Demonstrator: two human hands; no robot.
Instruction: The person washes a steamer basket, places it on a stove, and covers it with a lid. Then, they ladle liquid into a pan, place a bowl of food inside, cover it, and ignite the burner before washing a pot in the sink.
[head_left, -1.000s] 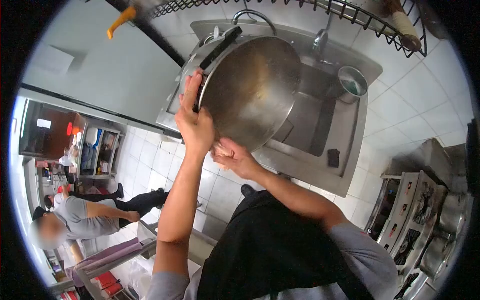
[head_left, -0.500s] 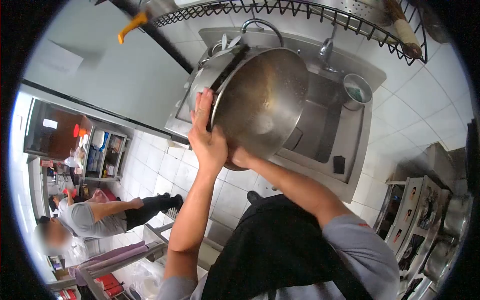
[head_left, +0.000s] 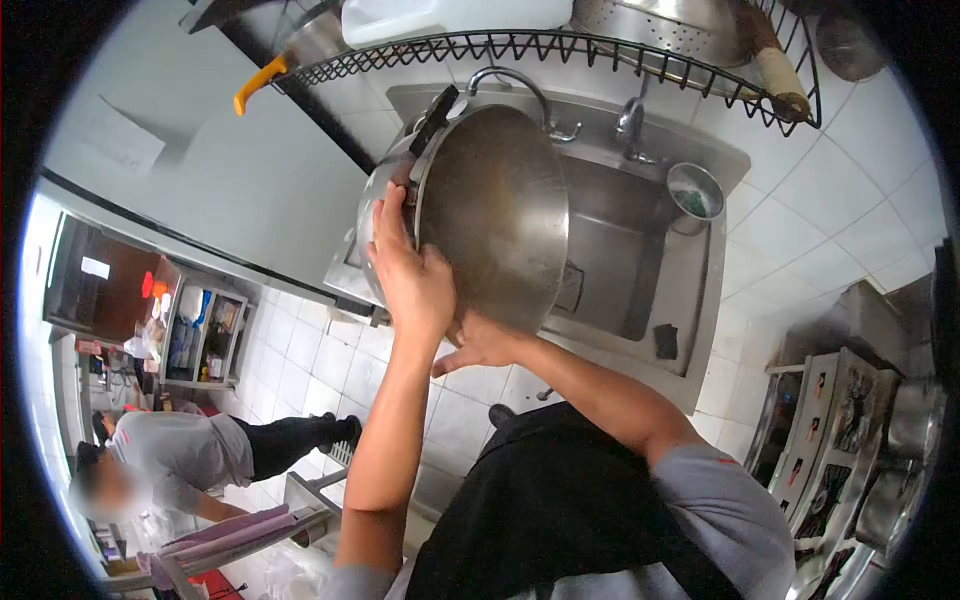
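Large steel vessel (head_left: 500, 220): tipped on edge over the sink's (head_left: 620, 235) left part, both hands on it.
Steady hold likely needs left-hand grip high and right-hand support low, tilt controlled so the rim doesn't slip. Left hand (head_left: 413, 285): fingers straight, near together along the rim's left side, thumb toward the broad face, rim seemingly pinched between. Right hand (head_left: 487, 340): at the vessel's lower edge by the left wrist, thumb jutting out; other fingers hidden, can't tell their grip. Black handle (head_left: 434, 120) above left fingertips, attachment unclear. Metal cup (head_left: 693, 195) farther right; dark pad (head_left: 666, 341) on the sink's near ledge.
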